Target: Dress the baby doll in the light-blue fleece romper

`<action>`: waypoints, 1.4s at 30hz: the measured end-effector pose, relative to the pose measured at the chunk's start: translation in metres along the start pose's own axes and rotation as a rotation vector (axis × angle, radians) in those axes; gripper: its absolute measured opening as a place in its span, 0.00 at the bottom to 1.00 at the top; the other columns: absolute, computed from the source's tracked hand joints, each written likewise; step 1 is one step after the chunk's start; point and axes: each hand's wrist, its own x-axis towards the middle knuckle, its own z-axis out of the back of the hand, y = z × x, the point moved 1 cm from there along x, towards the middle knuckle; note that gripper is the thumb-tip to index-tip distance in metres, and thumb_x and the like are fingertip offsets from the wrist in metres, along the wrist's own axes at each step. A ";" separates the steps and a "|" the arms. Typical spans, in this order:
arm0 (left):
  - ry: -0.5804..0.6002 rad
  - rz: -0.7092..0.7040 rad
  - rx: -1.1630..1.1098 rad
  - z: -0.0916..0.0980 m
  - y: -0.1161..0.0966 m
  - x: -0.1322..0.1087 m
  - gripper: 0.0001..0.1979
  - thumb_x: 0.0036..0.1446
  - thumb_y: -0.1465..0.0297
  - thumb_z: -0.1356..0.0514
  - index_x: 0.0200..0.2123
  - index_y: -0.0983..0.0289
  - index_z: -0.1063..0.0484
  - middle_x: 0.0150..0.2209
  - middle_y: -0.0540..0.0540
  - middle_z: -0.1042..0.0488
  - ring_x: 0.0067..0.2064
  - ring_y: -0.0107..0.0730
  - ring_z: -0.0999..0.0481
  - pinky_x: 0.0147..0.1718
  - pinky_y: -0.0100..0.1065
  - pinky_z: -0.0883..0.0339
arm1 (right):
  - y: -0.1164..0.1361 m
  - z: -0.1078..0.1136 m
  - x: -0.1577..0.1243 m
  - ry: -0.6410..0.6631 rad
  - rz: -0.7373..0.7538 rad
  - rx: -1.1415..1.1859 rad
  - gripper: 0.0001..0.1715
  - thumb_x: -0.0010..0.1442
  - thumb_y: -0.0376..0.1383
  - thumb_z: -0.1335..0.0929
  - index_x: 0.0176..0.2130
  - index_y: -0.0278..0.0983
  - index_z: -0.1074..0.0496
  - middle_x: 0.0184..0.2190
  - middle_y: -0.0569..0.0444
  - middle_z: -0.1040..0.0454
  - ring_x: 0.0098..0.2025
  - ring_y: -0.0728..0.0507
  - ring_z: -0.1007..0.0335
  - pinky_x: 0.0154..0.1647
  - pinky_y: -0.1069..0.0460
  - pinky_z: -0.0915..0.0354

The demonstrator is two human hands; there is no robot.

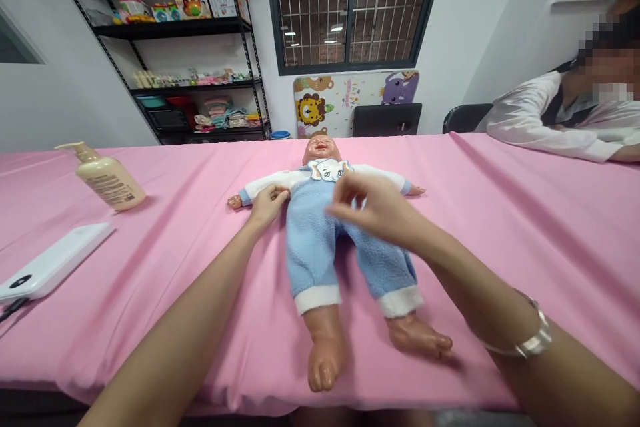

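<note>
A baby doll (pixel 320 240) in a light blue fleece suit with white sleeves and a white bib lies on its back in the middle of the pink table (pixel 500 213), feet towards me. My left hand (pixel 267 203) rests on the doll's white sleeve, fingers curled and pinching the fabric. Hovering over the doll's chest, my right hand (pixel 373 203) is blurred by motion, its fingers drawn together; nothing shows in them. A silver watch sits on my right wrist.
A beige pump bottle (pixel 107 177) lies on the table at the left, and a white power bank (pixel 50 260) near the left edge. Another person in a white sleeve (pixel 550 123) leans on the far right. A black shelf (pixel 190 47) with toys stands behind.
</note>
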 end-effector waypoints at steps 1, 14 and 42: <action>0.001 0.001 -0.003 0.001 -0.001 0.000 0.12 0.49 0.64 0.39 0.34 0.65 0.28 0.37 0.58 0.24 0.42 0.41 0.25 0.46 0.40 0.33 | 0.021 -0.005 -0.010 0.240 0.070 -0.023 0.06 0.58 0.33 0.29 0.33 0.34 0.31 0.31 0.55 0.28 0.33 0.48 0.33 0.35 0.54 0.40; 0.049 0.000 0.013 0.000 -0.007 -0.003 0.17 0.51 0.56 0.41 0.34 0.66 0.30 0.35 0.58 0.25 0.39 0.41 0.25 0.44 0.40 0.33 | 0.062 -0.077 -0.069 0.394 0.588 -0.661 0.11 0.65 0.38 0.33 0.32 0.33 0.34 0.26 0.49 0.33 0.27 0.44 0.39 0.20 0.51 0.52; 0.140 0.029 -0.037 0.006 -0.017 -0.006 0.23 0.46 0.54 0.35 0.37 0.66 0.28 0.39 0.59 0.22 0.43 0.42 0.24 0.46 0.40 0.32 | -0.025 0.024 -0.142 0.177 -0.073 -0.627 0.05 0.55 0.30 0.36 0.29 0.40 0.35 0.23 0.54 0.30 0.19 0.45 0.34 0.19 0.52 0.48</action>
